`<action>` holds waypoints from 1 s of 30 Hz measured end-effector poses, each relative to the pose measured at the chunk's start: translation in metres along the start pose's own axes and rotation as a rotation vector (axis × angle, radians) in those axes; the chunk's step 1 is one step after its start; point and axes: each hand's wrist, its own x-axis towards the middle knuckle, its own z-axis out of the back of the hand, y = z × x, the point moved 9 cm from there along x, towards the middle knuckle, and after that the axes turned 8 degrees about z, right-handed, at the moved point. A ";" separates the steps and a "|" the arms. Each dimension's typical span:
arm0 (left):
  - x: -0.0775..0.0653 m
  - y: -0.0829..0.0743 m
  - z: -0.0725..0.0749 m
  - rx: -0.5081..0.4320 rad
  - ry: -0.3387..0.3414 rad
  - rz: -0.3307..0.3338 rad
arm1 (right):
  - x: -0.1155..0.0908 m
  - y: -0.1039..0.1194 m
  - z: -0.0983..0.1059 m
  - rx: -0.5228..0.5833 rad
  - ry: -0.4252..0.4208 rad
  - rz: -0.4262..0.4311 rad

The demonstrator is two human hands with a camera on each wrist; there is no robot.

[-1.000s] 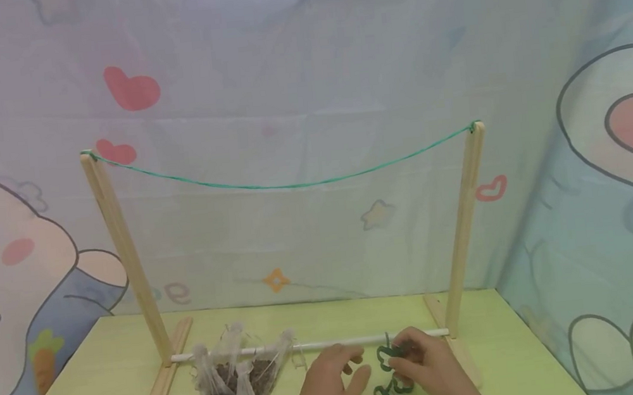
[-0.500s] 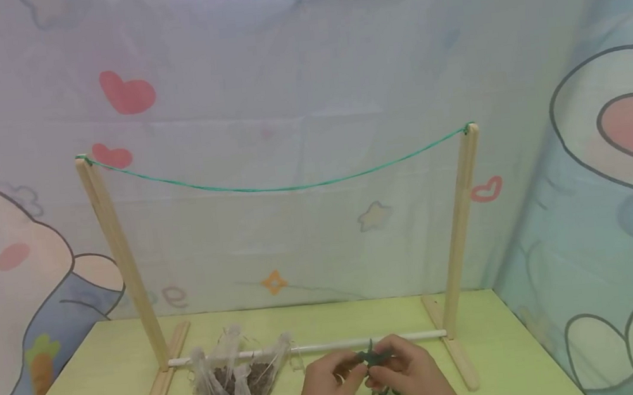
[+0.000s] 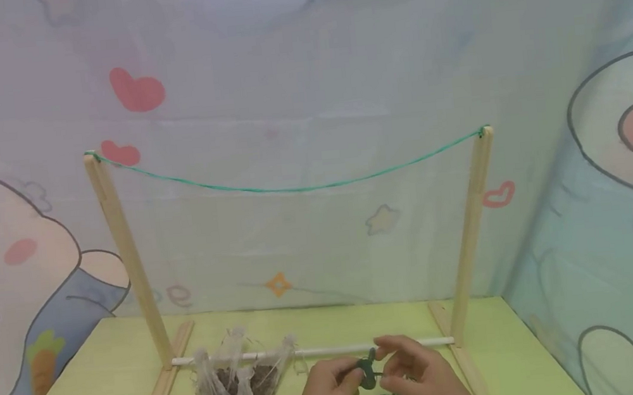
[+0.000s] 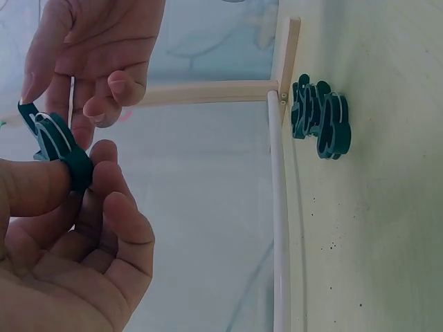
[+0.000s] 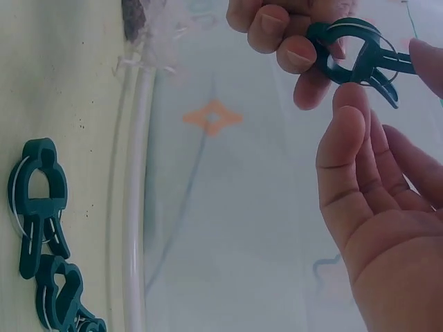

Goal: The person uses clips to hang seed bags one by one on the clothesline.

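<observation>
Dark green plastic, to judge from that dull sheen: one clip (image 5: 367, 62) held up above the table (image 3: 334, 323), just on the near side of the white rod (image 3: 331, 350). Pinched by its rounded nose (image 5: 318, 32) between thumb and finger of the left hand (image 3: 326, 390), narrow and snug there. Over to the right hand (image 3: 425, 371): wide, loose, with thumb at the end of one of the levers (image 5: 384, 88); cannot tell any real squeeze from mere touch.

Likely light, next to nothing to lift. Probably stiff in the body, springy at the pivot, pushing back against the fingertips. Smooth, so perhaps a little slippery along those slim levers; not likely to break under ordinary handling, but maybe apt to twist or flick away from a lopsided press. Best taken by both lever ends, square between thumb and forefinger, with the nose steadied from the other side.

And now for looks! Curved into two scalloped arms around an open middle, meeting at a knobbed nose, splaying into a pair of flat levers behind, with pale, thin wire (image 4: 64, 128) bowed around the outside. Turned levers-first toward the right hand. Matched in shape and colour by other clips (image 5: 52, 206) down on the table, lying close together near the white rod.
</observation>
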 end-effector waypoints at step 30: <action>-0.001 0.006 -0.007 -0.002 0.107 0.101 | -0.001 0.010 0.001 0.013 -0.024 0.078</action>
